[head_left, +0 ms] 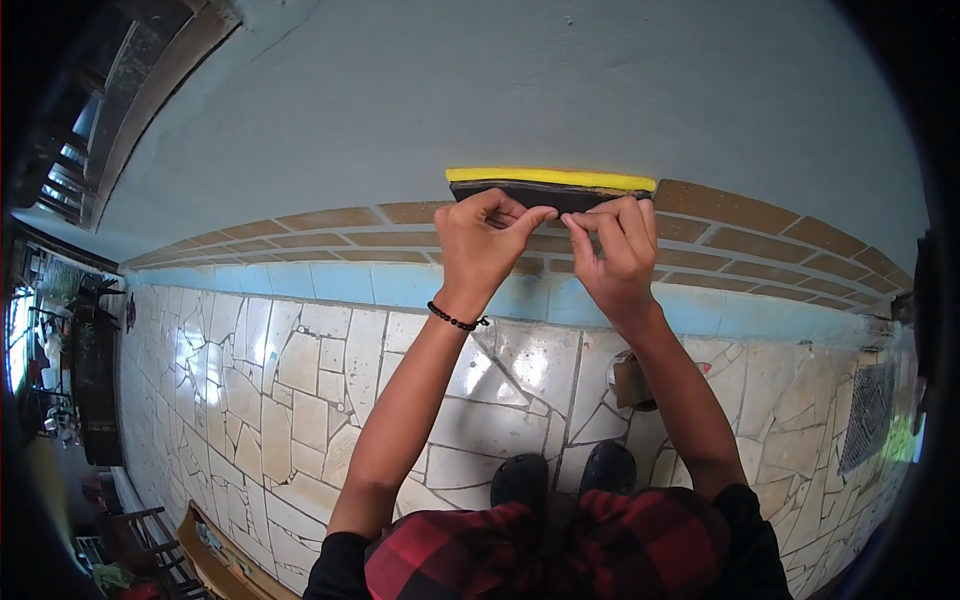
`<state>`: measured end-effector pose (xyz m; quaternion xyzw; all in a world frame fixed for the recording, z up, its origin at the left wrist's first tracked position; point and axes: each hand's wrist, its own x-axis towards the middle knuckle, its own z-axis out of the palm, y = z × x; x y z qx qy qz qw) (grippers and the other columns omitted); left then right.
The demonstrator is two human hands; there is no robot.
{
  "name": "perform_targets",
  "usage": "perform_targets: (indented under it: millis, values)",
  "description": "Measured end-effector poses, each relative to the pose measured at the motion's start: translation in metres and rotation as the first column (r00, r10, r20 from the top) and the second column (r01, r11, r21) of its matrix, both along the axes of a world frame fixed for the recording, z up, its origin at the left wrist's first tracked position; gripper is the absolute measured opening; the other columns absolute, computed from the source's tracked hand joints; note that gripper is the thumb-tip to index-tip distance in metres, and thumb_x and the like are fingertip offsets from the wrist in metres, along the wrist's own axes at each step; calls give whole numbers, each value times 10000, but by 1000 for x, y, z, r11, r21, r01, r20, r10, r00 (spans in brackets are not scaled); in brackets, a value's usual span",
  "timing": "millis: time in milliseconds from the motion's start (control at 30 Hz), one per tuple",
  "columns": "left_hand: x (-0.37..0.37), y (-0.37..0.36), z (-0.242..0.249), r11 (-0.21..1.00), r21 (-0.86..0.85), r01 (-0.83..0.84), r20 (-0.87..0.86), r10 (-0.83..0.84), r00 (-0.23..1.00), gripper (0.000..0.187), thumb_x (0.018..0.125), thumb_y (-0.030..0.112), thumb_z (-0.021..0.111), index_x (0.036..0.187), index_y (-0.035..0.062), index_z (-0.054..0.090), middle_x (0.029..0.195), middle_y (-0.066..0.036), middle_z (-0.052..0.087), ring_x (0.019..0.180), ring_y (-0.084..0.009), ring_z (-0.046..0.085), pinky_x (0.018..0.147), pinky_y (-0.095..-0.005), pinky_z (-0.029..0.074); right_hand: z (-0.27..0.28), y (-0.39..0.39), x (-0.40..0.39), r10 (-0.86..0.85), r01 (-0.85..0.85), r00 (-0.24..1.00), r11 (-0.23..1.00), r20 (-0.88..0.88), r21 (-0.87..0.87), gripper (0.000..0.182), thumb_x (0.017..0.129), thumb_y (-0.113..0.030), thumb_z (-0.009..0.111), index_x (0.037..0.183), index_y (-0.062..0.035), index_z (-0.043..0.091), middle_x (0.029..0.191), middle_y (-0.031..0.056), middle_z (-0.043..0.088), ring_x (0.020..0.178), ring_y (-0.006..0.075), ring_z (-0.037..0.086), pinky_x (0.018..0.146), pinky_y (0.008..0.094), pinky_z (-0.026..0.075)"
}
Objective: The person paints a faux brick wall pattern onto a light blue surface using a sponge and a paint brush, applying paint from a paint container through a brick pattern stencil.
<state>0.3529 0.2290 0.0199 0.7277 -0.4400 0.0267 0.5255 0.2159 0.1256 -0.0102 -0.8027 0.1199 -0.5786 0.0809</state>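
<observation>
A long sponge float [550, 181], with a yellow foam layer and a black backing, lies flat against the grey wall just above the brick-patterned band. My left hand [478, 240] has its fingers curled at the left part of the black backing, thumb pointing inward. At the right part, my right hand [618, 245] holds the same backing with bent fingers. The two thumbs nearly meet in the middle. The fingers hide the lower edge of the backing. A dark beaded bracelet [455, 317] circles my left wrist.
Brown brick pattern [740, 209] runs along the wall above a light blue strip [400, 284]. Below lies a floor of irregular pale stone tiles [300, 360]. A round container [630, 383] stands partly behind my right forearm. Wooden furniture [150, 550] is at the lower left.
</observation>
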Motion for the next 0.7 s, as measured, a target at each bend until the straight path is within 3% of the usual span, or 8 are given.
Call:
perform_targets:
  millis: [333,533,700]
  values:
    - [0,18,-7,995,-63,76,72,-71,995,309,756,226,910,673,6,710,648,-67,716,584,-116,683,571,-235,517,9,15,-18,39,-38,998,999,-46,10,213,683,12,829,804,-56,667,823,52,605,768,243,567,675,371,443]
    - [1,23,2,999,26,-28,-37,29,999,349,717,247,943,635,15,696,578,-26,665,539,-63,589,536,-213,471,8,14,-18,36,-36,999,999,-39,-10,222,672,17,837,804,-53,674,828,55,621,766,245,582,667,361,458]
    - [5,14,-6,998,-43,-48,17,49,999,357,706,250,950,623,17,693,554,-17,651,527,-55,575,534,-217,463,4,5,-11,23,-24,1000,999,-17,-39,225,669,11,845,796,-57,672,815,48,616,747,240,577,659,362,451]
